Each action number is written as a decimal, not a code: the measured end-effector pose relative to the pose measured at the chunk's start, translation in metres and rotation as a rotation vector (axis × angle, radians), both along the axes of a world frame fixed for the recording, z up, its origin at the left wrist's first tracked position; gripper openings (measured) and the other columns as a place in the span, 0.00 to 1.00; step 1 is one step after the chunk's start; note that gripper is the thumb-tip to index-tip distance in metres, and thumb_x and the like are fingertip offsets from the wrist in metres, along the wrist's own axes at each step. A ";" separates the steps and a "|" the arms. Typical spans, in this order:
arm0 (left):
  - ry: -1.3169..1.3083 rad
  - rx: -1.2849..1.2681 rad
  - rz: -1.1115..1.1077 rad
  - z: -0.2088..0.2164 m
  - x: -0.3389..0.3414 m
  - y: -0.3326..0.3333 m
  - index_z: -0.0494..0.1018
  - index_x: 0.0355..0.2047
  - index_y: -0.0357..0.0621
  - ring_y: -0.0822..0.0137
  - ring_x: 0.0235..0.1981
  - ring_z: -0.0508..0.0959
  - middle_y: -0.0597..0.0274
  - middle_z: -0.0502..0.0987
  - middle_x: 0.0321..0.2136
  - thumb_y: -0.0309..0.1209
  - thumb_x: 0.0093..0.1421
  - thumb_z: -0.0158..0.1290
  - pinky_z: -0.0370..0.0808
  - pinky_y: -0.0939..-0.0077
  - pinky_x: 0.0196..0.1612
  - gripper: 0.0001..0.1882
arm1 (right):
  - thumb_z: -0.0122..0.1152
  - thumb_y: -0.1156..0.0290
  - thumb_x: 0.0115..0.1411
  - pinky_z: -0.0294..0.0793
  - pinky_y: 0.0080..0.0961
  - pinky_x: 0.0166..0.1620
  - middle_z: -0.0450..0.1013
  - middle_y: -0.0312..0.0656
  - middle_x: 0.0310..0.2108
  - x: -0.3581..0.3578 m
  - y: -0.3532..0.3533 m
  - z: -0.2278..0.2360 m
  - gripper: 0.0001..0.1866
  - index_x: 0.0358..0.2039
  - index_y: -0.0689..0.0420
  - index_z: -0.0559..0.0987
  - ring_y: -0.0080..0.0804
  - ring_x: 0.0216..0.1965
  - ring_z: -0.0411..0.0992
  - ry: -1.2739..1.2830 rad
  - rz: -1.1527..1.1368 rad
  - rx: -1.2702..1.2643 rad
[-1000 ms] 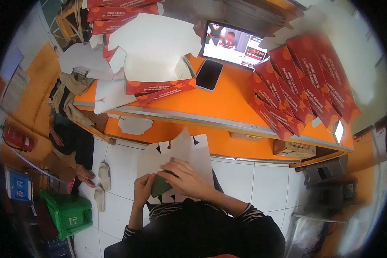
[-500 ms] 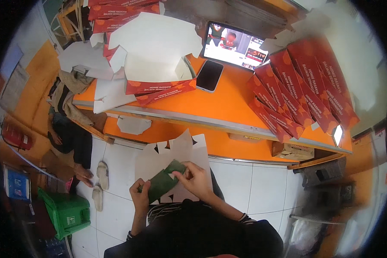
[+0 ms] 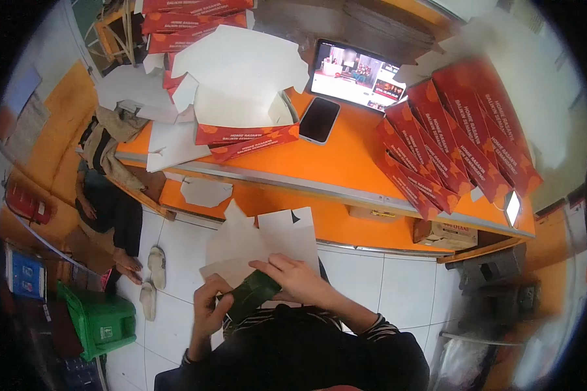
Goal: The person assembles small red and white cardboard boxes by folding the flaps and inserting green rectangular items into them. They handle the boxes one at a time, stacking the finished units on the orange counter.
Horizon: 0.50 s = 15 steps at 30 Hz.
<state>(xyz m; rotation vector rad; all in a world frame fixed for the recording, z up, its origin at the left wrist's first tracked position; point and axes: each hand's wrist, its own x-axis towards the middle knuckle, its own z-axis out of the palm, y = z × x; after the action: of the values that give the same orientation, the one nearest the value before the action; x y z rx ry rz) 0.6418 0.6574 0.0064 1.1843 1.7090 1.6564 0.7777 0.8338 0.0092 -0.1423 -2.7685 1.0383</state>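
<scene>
A dark green flat, folded piece (image 3: 251, 294) is between my hands, low over my lap. My left hand (image 3: 210, 307) is closed on its left end, thumb on top. My right hand (image 3: 297, 279) bends over its upper right edge, with the fingers pointing left; the thumb's grip is partly hidden. Beneath and beyond lies a white die-cut cardboard blank (image 3: 287, 231) with notched flaps. One pale flap (image 3: 225, 266) rises right behind the green piece, close to my left fingers.
On the orange table (image 3: 267, 156) ahead stand an opened white-and-red box (image 3: 241, 124), a phone (image 3: 319, 119), a lit tablet (image 3: 353, 75) and stacked red boxes (image 3: 463, 137). Left are a seated person (image 3: 111, 212), a green bin (image 3: 104, 322) and sandals (image 3: 155, 267).
The green piece has tilted and come nearer my body. My right fingers have shifted from a pinch on its top corner to lying over its edge. The cardboard flaps have moved; the tablet picture has changed.
</scene>
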 end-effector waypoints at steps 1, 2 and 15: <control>0.062 0.026 -0.113 0.014 -0.009 -0.003 0.71 0.21 0.41 0.69 0.24 0.68 0.63 0.71 0.22 0.29 0.45 0.59 0.63 0.76 0.31 0.07 | 0.69 0.64 0.40 0.70 0.31 0.42 0.69 0.44 0.40 0.003 0.007 0.002 0.31 0.47 0.53 0.70 0.39 0.45 0.67 -0.013 0.024 0.004; 0.013 -0.053 -0.211 0.030 -0.016 -0.009 0.75 0.27 0.45 0.65 0.30 0.73 0.61 0.75 0.26 0.32 0.39 0.63 0.64 0.72 0.40 0.13 | 0.69 0.67 0.39 0.70 0.31 0.42 0.69 0.44 0.40 0.009 0.016 0.004 0.31 0.47 0.53 0.70 0.38 0.45 0.68 0.067 0.029 -0.042; 1.330 0.194 0.118 0.123 -0.058 0.099 0.75 0.30 0.53 0.68 0.35 0.73 0.69 0.71 0.24 0.22 0.43 0.53 0.54 0.53 0.56 0.12 | 0.58 0.83 0.47 0.70 0.18 0.30 0.65 0.48 0.45 0.037 0.056 -0.029 0.38 0.59 0.62 0.54 0.27 0.35 0.69 0.923 -0.668 -0.110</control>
<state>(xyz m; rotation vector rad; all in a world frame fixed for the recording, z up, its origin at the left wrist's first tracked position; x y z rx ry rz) 0.5837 0.7563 0.1294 2.6714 2.3129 1.0537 0.8144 0.8897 -0.0197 -0.4348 -1.6523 0.7777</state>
